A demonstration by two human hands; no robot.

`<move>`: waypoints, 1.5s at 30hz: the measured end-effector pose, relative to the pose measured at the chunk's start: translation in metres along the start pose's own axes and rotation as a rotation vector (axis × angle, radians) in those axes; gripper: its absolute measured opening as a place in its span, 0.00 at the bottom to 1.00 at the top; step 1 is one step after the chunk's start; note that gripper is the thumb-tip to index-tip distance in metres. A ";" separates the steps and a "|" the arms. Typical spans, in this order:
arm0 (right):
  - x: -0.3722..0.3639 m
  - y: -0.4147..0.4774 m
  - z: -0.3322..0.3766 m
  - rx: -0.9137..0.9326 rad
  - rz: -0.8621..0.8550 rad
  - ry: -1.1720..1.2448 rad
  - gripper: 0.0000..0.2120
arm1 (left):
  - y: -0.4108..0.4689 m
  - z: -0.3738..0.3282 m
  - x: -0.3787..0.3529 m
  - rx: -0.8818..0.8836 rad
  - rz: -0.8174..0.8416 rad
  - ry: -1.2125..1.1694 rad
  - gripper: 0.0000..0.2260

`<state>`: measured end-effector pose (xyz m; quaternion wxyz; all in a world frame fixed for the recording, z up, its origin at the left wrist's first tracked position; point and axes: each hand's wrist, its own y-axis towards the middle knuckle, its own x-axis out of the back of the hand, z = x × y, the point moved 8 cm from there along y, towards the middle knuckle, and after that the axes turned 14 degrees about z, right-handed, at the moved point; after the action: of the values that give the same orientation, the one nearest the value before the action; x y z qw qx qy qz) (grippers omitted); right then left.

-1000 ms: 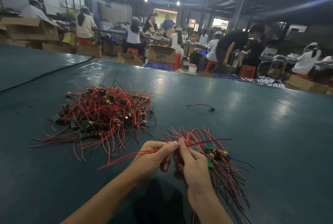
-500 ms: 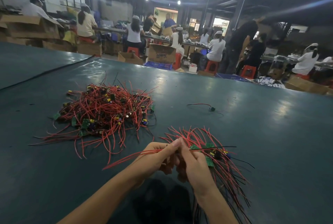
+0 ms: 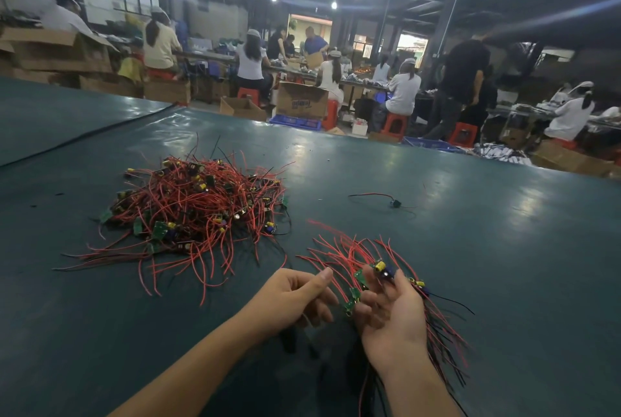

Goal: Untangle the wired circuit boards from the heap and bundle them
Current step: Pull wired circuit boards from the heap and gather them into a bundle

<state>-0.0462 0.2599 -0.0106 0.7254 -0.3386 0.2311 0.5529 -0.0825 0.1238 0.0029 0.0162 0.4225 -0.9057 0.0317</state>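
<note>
A tangled heap of red-wired green circuit boards (image 3: 198, 208) lies on the dark green table (image 3: 504, 282), left of centre. Nearer me, a smaller bundle of wired boards (image 3: 346, 255) fans out, its wires running under my right hand (image 3: 389, 312) toward the lower right. My right hand curls its fingers round this bundle, with a yellow-capped board (image 3: 380, 266) at the fingertips. My left hand (image 3: 295, 295) hovers just left of the bundle, fingers loosely curled, with nothing visible in it.
One stray wired board (image 3: 391, 203) lies alone farther back on the right. Beyond the table's far edge, several seated workers, red stools and cardboard boxes (image 3: 302, 101) fill the room. A seam (image 3: 84, 137) crosses the table at the far left.
The long red wire pinched between both hands and stretched out to the left is gone from the left hand. The hands have parted, and the right hand now holds the boards in the bundle.
</note>
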 end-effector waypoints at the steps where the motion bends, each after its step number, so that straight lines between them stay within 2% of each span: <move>1: 0.000 0.001 0.000 0.008 0.007 0.010 0.15 | 0.000 0.001 0.003 0.006 -0.019 -0.004 0.21; 4: 0.001 0.002 0.001 0.027 0.013 0.019 0.10 | 0.000 0.004 0.010 0.015 -0.057 -0.003 0.21; 9: 0.004 0.001 0.002 0.045 -0.012 0.185 0.06 | 0.002 0.008 0.013 0.021 -0.073 -0.011 0.21; 15: 0.007 0.002 -0.001 0.029 -0.062 0.114 0.06 | 0.004 0.009 0.018 -0.020 -0.085 0.062 0.20; 17: 0.001 0.002 -0.001 0.029 -0.021 0.025 0.07 | -0.001 0.000 0.031 -0.112 -0.194 0.196 0.16; 20: -0.004 0.002 -0.002 0.032 0.028 -0.058 0.05 | -0.020 -0.022 0.059 -0.285 -0.517 0.584 0.07; 22: -0.006 0.002 -0.004 0.026 0.041 -0.096 0.05 | -0.029 -0.030 0.073 -0.350 -0.643 0.659 0.03; 25: -0.006 0.001 -0.006 0.008 0.041 -0.142 0.06 | -0.028 -0.014 0.098 -0.243 -0.690 0.583 0.12; 28: -0.007 0.002 -0.007 0.003 0.044 -0.169 0.07 | -0.016 0.006 0.108 -0.103 -0.598 0.450 0.18; 32: -0.005 0.002 -0.006 0.032 0.032 -0.225 0.07 | -0.003 0.011 0.107 -0.089 -0.504 0.338 0.17; 37: -0.002 0.005 -0.006 0.035 0.029 -0.255 0.07 | -0.007 0.010 0.117 -0.144 -0.582 0.226 0.09; 45: -0.013 0.004 -0.012 0.023 0.097 -0.393 0.07 | -0.021 -0.035 0.080 -0.390 -0.608 0.281 0.08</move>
<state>-0.0536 0.2435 -0.0101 0.7329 -0.2044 0.1076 0.6399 -0.1174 0.0519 0.0432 0.2288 0.6523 -0.7170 -0.0898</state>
